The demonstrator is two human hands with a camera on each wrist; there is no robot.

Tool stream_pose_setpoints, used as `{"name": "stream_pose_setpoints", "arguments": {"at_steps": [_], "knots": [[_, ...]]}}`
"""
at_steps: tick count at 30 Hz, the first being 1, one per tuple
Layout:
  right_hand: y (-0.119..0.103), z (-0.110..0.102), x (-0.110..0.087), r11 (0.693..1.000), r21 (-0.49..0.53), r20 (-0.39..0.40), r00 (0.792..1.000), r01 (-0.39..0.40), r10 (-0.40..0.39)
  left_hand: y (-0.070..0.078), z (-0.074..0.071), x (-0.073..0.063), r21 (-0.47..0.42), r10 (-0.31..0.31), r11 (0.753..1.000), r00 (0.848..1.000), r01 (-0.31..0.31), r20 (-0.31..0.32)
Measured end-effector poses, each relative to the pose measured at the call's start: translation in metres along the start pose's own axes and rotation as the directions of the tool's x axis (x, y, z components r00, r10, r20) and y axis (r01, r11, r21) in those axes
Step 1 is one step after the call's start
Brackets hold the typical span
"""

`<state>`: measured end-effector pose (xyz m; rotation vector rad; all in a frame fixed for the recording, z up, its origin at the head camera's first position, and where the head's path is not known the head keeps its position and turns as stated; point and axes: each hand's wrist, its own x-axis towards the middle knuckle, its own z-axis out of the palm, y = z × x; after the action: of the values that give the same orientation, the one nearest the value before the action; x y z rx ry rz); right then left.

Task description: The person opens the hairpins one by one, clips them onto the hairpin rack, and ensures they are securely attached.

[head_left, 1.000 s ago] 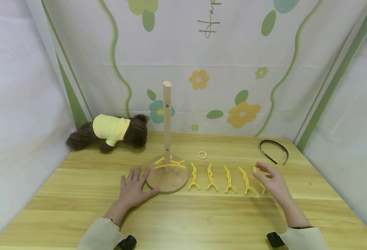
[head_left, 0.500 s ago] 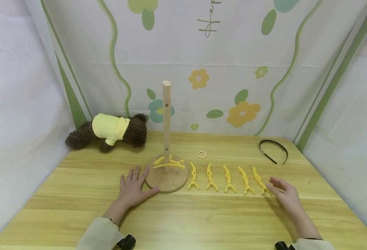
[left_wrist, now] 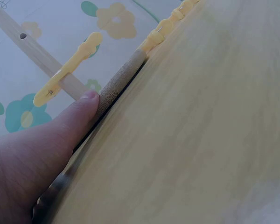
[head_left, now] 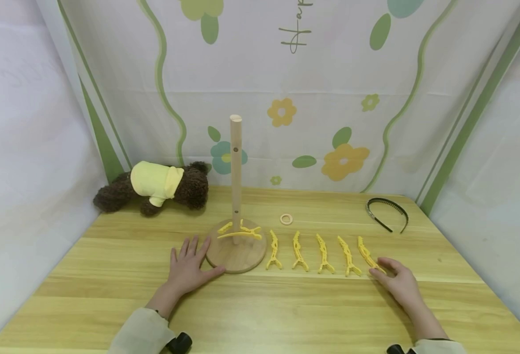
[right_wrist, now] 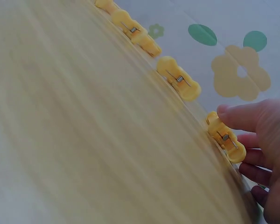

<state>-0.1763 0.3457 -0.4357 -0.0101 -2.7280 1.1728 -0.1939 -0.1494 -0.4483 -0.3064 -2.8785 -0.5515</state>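
My right hand [head_left: 397, 285] is at the tail end of the rightmost yellow hair clip [head_left: 366, 251], with thumb and fingers on either side of its spread handles. In the right wrist view, the thumb and fingers flank this hair clip [right_wrist: 226, 137], its spring showing between them. My left hand [head_left: 187, 268] lies with spread fingers against the round base of a wooden stand [head_left: 238, 258]. In the left wrist view, the thumb [left_wrist: 86, 105] touches the base's edge. Another yellow hair clip [head_left: 240, 234] lies across the foot of the upright post [head_left: 236, 172].
Several more yellow hair clips [head_left: 323, 253] lie in a row right of the stand. Behind them are a small wooden ring [head_left: 286, 219] and a black headband [head_left: 388, 201]. A brown plush toy in a yellow shirt [head_left: 156, 182] lies at back left. Printed cloth encloses the table.
My right hand has drawn back from above the rightmost clip, then come left onto its handle end. The left hand stays put.
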Motion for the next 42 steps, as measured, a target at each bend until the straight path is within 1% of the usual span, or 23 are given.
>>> {"name": "stream_pose_setpoints", "arguments": {"at_steps": [6, 11, 16, 20, 23, 28, 31, 34, 36, 42], "knots": [[-0.002, 0.001, 0.000, 0.999, -0.043, -0.032, 0.999, 0.024, -0.026, -0.001, 0.001, 0.000, 0.002, 0.002, 1.000, 1.000, -0.002, -0.002], [0.000, 0.000, -0.001, 0.997, -0.079, -0.083, 0.996, 0.017, -0.024, -0.002, 0.002, 0.000, 0.006, 0.006, 1.000, 1.000, -0.006, -0.007], [0.002, 0.001, -0.002, 0.983, -0.185, -0.131, 0.991, -0.004, -0.021, -0.003, 0.003, -0.001, 0.003, 0.008, 1.000, 1.000, -0.008, -0.010], [0.003, 0.002, -0.003, 0.971, -0.240, -0.137, 0.991, -0.024, -0.009, -0.003, 0.002, -0.001, 0.000, 0.005, 1.000, 1.000, -0.005, -0.008], [0.003, 0.004, -0.002, 0.970, -0.244, -0.134, 0.991, -0.023, -0.011, -0.004, 0.001, -0.002, -0.001, 0.002, 1.000, 1.000, -0.002, -0.009], [0.003, 0.005, -0.002, 0.970, -0.241, -0.158, 0.987, -0.021, -0.018, -0.004, 0.001, -0.002, -0.010, 0.007, 1.000, 1.000, -0.007, -0.011], [0.004, 0.005, -0.002, 0.975, -0.220, -0.176, 0.984, -0.024, -0.015, -0.005, 0.000, -0.001, -0.007, 0.008, 1.000, 1.000, -0.008, 0.001], [0.003, 0.003, -0.002, 0.985, -0.172, -0.178, 0.984, -0.024, -0.007, -0.005, 0.001, 0.000, -0.002, 0.004, 1.000, 1.000, -0.004, 0.013], [0.003, 0.001, -0.002, 0.989, -0.148, -0.176, 0.984, -0.026, -0.001, -0.005, 0.001, 0.000, -0.006, 0.007, 1.000, 1.000, -0.007, 0.009], [0.001, -0.006, -0.002, 0.990, -0.139, -0.194, 0.980, 0.007, -0.035, -0.003, 0.003, 0.001, -0.010, 0.011, 1.000, 1.000, -0.011, 0.002]]}}
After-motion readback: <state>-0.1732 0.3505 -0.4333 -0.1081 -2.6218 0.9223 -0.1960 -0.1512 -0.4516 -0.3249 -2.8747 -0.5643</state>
